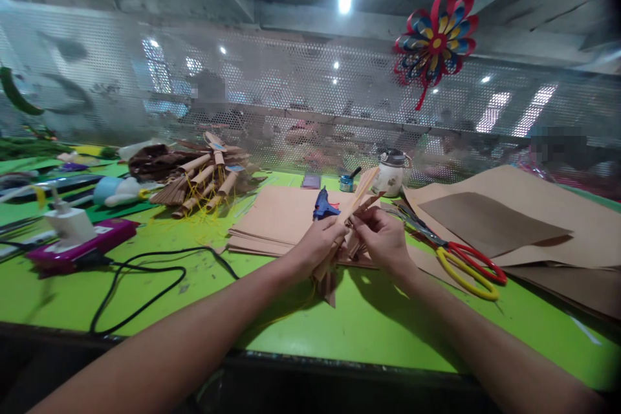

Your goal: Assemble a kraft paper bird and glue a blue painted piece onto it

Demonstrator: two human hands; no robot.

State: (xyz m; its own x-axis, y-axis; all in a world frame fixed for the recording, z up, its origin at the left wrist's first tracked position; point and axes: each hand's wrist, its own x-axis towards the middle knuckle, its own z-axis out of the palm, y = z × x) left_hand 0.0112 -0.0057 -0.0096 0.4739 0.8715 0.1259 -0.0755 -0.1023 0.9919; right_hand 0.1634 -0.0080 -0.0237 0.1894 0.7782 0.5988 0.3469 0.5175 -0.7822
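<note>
Both hands meet over the front edge of a stack of brown paper sheets [276,207]. My left hand [323,242] is closed around a folded brown paper piece [327,281], whose pleated end hangs below the fingers and whose strips stick up above them. Against the same piece, my right hand [381,236] pinches with thumb and fingertips. Its exact grip point is partly hidden. Just beyond the left hand, a blue glue gun [323,204] rests on the sheets. Scissors [468,265] with one red and one yellow handle lie right of my right hand.
Finished-looking paper bundles with yellow string [208,184] are piled at the back left. A purple power strip [82,249] with a white plug trails a black cable [160,252] across the green table [272,349]. Large brown sheets [524,207] cover the right; a white jar [391,174] stands behind.
</note>
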